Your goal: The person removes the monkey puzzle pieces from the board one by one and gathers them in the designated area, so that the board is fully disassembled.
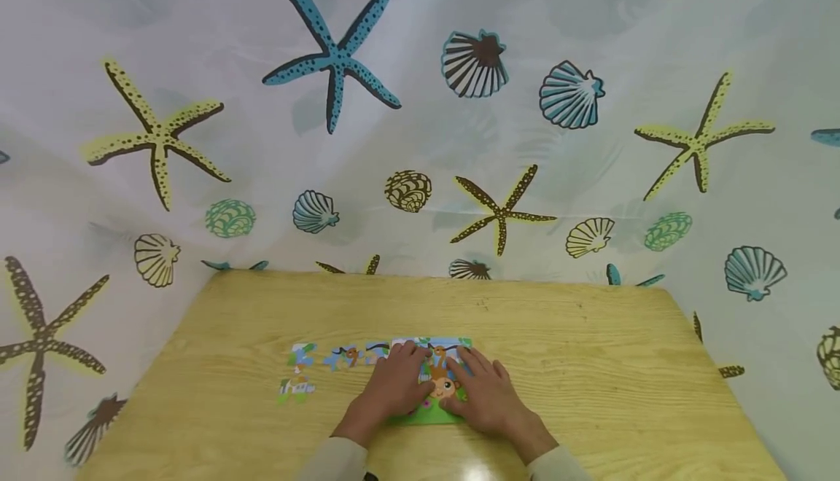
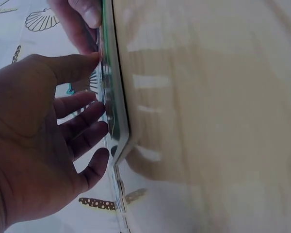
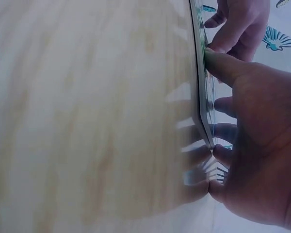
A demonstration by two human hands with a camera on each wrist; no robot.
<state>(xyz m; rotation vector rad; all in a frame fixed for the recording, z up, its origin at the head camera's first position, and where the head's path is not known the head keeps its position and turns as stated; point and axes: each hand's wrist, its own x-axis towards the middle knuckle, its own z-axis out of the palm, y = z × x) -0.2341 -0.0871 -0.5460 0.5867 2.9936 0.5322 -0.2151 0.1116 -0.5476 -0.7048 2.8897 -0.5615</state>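
A jigsaw puzzle board (image 1: pixel 433 415) with a smiling monkey picture and a green lower edge lies flat on the wooden table. My left hand (image 1: pixel 394 385) rests on its left part, fingers spread forward and covering much of that side. On the right part lies my right hand (image 1: pixel 488 395), its thumb near the monkey and its fingers reaching toward the upper edge. Both wrist views show the board's thin edge from the side. In the left wrist view the left fingertips touch its top; in the right wrist view some right fingers extend past the board's corner to the tabletop.
Several loose puzzle pieces lie left of the board: a blue and green one (image 1: pixel 302 354), a house piece (image 1: pixel 297 386), and brown and blue ones (image 1: pixel 348 356) in a row beside the board. A patterned cloth (image 1: pixel 420 138) with starfish and shells surrounds the wooden table (image 1: pixel 590 364).
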